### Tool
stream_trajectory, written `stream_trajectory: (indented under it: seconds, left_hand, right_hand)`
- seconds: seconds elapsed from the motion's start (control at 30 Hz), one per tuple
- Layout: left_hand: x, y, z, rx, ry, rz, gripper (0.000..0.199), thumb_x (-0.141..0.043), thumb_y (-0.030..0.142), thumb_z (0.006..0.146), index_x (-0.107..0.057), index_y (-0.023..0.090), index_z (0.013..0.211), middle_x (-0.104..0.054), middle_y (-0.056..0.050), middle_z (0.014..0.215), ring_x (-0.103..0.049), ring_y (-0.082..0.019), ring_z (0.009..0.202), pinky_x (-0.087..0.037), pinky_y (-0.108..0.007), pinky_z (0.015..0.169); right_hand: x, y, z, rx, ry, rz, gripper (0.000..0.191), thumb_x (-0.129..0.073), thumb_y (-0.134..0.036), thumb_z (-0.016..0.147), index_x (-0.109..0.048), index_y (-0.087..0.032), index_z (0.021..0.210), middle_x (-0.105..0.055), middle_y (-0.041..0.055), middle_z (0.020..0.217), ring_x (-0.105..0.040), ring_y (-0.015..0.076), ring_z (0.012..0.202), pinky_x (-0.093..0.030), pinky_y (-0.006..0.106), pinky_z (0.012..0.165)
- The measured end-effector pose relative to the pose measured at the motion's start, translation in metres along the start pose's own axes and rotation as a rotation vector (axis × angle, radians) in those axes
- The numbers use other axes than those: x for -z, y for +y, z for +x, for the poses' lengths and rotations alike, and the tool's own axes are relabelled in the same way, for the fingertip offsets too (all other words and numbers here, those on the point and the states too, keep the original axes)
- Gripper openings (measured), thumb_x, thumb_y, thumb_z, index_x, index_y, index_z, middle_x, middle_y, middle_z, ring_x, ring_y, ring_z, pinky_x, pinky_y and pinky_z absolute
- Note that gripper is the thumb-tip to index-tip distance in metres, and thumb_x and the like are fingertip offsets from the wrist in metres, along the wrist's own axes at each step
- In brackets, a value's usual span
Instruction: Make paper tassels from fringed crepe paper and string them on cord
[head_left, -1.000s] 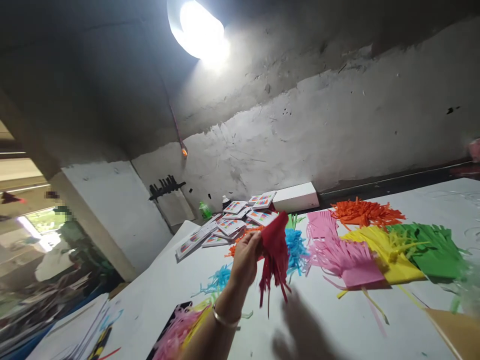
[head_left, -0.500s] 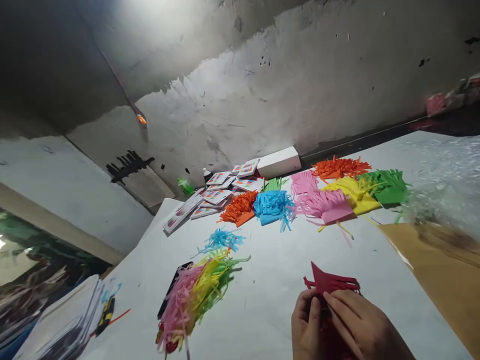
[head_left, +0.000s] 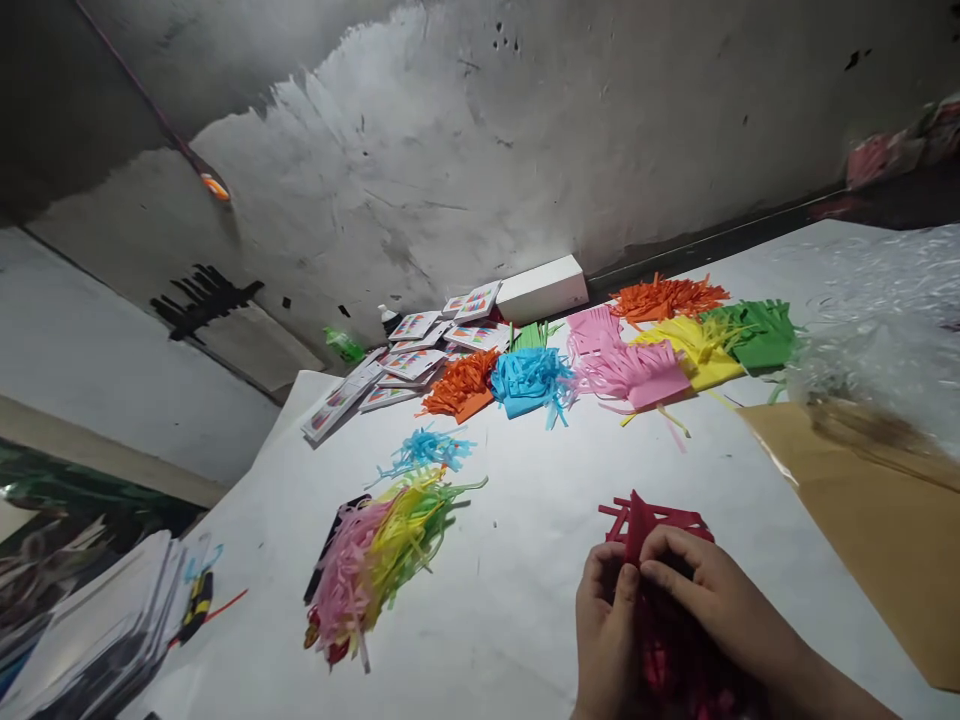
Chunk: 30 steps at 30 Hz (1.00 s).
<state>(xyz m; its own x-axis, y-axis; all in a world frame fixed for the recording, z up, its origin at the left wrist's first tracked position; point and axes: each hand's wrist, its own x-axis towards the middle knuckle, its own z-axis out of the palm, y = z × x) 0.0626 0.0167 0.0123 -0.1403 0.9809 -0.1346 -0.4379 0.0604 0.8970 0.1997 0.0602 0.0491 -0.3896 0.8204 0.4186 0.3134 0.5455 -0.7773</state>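
Dark red fringed paper (head_left: 637, 525) is held upright between both hands at the lower right. My left hand (head_left: 606, 620) pinches its near edge, thumb on top. Close beside it, my right hand (head_left: 701, 590) grips the same paper with thumb and curled fingers. Cut red strips spread behind the fingers, and more red strips lie below, partly hidden by the hands. Left of the hands rests a fringe bundle (head_left: 382, 570) of pink, yellow and green strips, with a small blue fringe (head_left: 427, 450) just behind it.
Across the white table (head_left: 517, 620) lie orange, blue (head_left: 529, 382), pink, yellow and green fringes. Behind are printed packs (head_left: 411, 365) and a white box (head_left: 544, 290). Brown cardboard (head_left: 847, 520) and clear plastic (head_left: 885, 370) are at right, a yellow-black cutter (head_left: 196, 605) at left.
The view has shifted, so the tabletop items sit slightly higher and further left. The red paper's upright flap looks narrower, and my right hand's fingers are more curled around it.
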Motion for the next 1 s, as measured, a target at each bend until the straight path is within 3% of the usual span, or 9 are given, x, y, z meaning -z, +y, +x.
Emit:
stream_trajectory:
  seconds: [0.2,0.4,0.53,0.7,0.77,0.87,0.93,1.0]
  left_hand:
    - [-0.001,0.001,0.0,-0.004,0.048,0.148,0.031,-0.074,0.05,0.088,-0.069,0.02,0.097,-0.075,-0.008,0.097,-0.069,-0.023,0.091,-0.055,-0.034,0.084]
    - [-0.008,0.004,-0.003,0.029,0.079,0.04,0.033,-0.074,0.052,0.086,-0.069,0.021,0.096,-0.077,-0.009,0.1,-0.07,-0.024,0.092,-0.056,-0.035,0.085]
    - [-0.005,0.0,-0.002,-0.014,0.072,0.145,0.032,-0.073,0.051,0.088,-0.069,0.02,0.098,-0.075,-0.009,0.1,-0.069,-0.024,0.094,-0.055,-0.035,0.086]
    - [-0.004,0.002,0.0,-0.092,0.034,0.241,0.031,-0.074,0.049,0.088,-0.068,0.021,0.101,-0.073,-0.008,0.101,-0.068,-0.024,0.094,-0.055,-0.034,0.085]
    - [-0.006,0.009,0.001,-0.113,0.006,0.265,0.029,-0.073,0.048,0.088,-0.069,0.021,0.097,-0.073,-0.007,0.097,-0.068,-0.023,0.091,-0.054,-0.032,0.084]
    - [-0.006,0.02,0.003,-0.131,-0.026,0.357,0.025,-0.069,0.046,0.092,-0.069,0.021,0.092,-0.072,-0.006,0.092,-0.066,-0.022,0.086,-0.054,-0.031,0.08]
    - [-0.004,0.024,0.004,-0.155,-0.045,0.49,0.022,-0.065,0.042,0.095,-0.071,0.021,0.094,-0.071,-0.007,0.093,-0.065,-0.022,0.085,-0.055,-0.031,0.075]
    - [0.0,0.026,0.005,-0.215,-0.066,0.633,0.018,-0.061,0.037,0.097,-0.072,0.022,0.096,-0.072,-0.008,0.095,-0.065,-0.023,0.086,-0.055,-0.03,0.073]
  right_hand:
    - [-0.005,0.013,-0.013,0.157,0.139,-0.187,0.022,-0.044,-0.015,0.102,-0.065,-0.022,0.105,-0.069,0.0045,0.089,-0.065,0.0201,0.077,-0.055,0.033,0.068]
    - [-0.006,0.009,-0.023,0.317,0.203,-0.523,0.024,-0.052,-0.009,0.097,-0.066,-0.012,0.116,-0.068,0.0155,0.117,-0.063,0.03,0.107,-0.043,0.056,0.104]
    - [-0.008,0.008,-0.023,0.312,0.207,-0.471,0.026,-0.048,-0.002,0.097,-0.065,-0.016,0.11,-0.072,0.0089,0.108,-0.068,0.023,0.101,-0.04,0.051,0.108]
    - [-0.006,0.009,-0.015,0.142,0.181,-0.231,0.025,-0.047,-0.006,0.098,-0.064,-0.022,0.092,-0.071,0.0012,0.094,-0.068,0.0199,0.089,-0.037,0.054,0.109]
    - [0.0,0.007,-0.01,0.056,0.114,-0.126,0.024,-0.05,-0.011,0.098,-0.064,-0.024,0.083,-0.07,-0.0001,0.09,-0.068,0.0204,0.088,-0.044,0.052,0.105]
    - [0.013,0.003,-0.002,-0.009,0.02,-0.033,0.025,-0.055,-0.015,0.098,-0.066,-0.025,0.079,-0.071,-0.0006,0.089,-0.07,0.0187,0.086,-0.059,0.035,0.083]
    - [0.02,0.001,0.002,0.038,0.041,-0.074,0.023,-0.053,-0.014,0.099,-0.068,-0.025,0.084,-0.072,0.0004,0.09,-0.07,0.0168,0.085,-0.059,0.027,0.073]
    - [0.022,0.002,0.004,0.158,0.114,-0.178,0.021,-0.05,-0.011,0.1,-0.067,-0.022,0.094,-0.073,0.0034,0.096,-0.069,0.0181,0.088,-0.059,0.03,0.079]
